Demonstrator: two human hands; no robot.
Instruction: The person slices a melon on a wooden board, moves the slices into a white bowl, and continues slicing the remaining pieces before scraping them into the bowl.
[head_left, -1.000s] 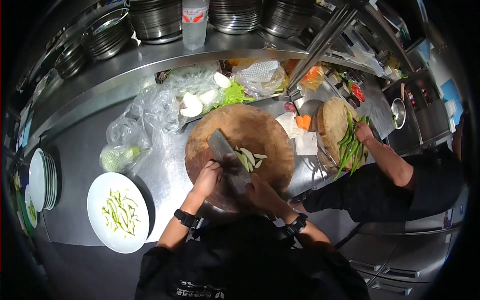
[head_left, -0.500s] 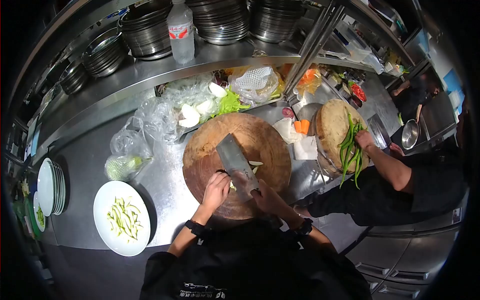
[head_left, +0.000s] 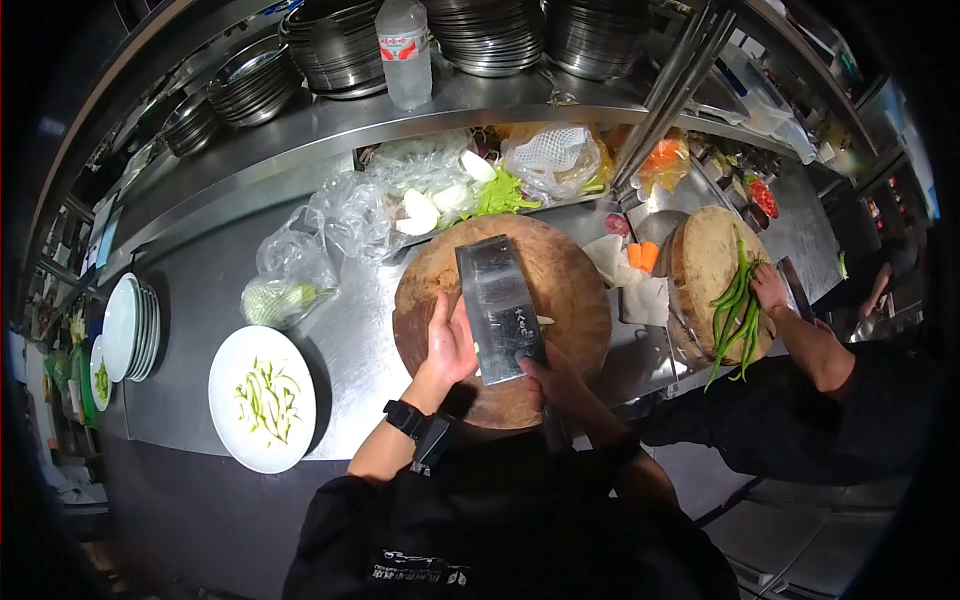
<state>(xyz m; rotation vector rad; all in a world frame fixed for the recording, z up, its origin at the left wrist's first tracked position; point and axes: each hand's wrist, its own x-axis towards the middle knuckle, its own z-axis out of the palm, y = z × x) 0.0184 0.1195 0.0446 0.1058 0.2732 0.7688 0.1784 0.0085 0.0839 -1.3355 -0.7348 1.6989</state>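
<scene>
My right hand [head_left: 560, 383] is wrapped round the handle of a cleaver [head_left: 497, 300], whose broad blade points away over the round wooden chopping board [head_left: 570, 265]. Close along the blade's left side is my left hand [head_left: 452, 340], fingers stretched out and palm turned up. A few pale slices [head_left: 544, 320] peek out from beside the blade on the board; the cleaver hides what lies under it. To the left, a white plate [head_left: 237, 372] holds thin green strips [head_left: 268, 400].
At the right, a co-worker's hand [head_left: 769, 288] holds long green peppers [head_left: 735, 315] over a second board [head_left: 700, 250]. Carrot pieces [head_left: 648, 257] lie between the boards. Plastic bags [head_left: 355, 215] sit behind, under a shelf [head_left: 330, 140] with stacked metal dishes. Stacked plates [head_left: 122, 325] stand far left.
My left hand has opened from its curled grip at the board and turned palm up. The cleaver now stands more upright in view. The whole view has shifted slightly.
</scene>
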